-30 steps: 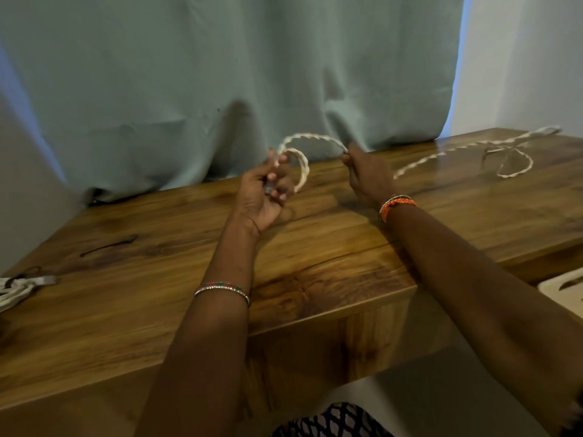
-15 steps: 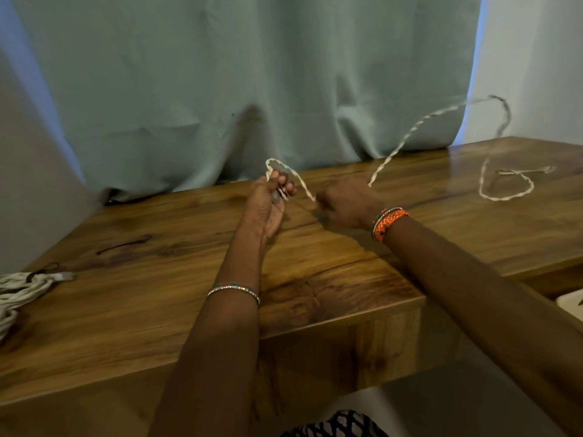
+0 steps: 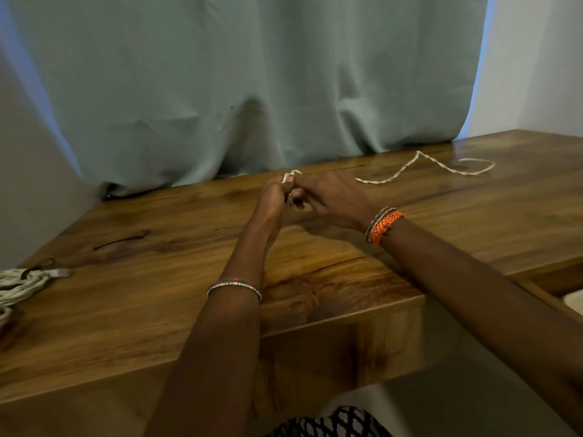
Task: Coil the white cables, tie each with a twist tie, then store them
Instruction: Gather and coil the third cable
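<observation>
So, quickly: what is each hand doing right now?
Left hand: grips the white cable.
Right hand: fingers curled at the same cable; actual grip hidden.

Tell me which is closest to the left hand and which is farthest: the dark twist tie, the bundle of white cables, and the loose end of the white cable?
Going by the head view, from the left hand:
1. Dark twist tie, lying on the table to its left.
2. Loose end of the white cable, off to the right near the curtain.
3. Bundle of white cables, at the table's far left edge.
</observation>
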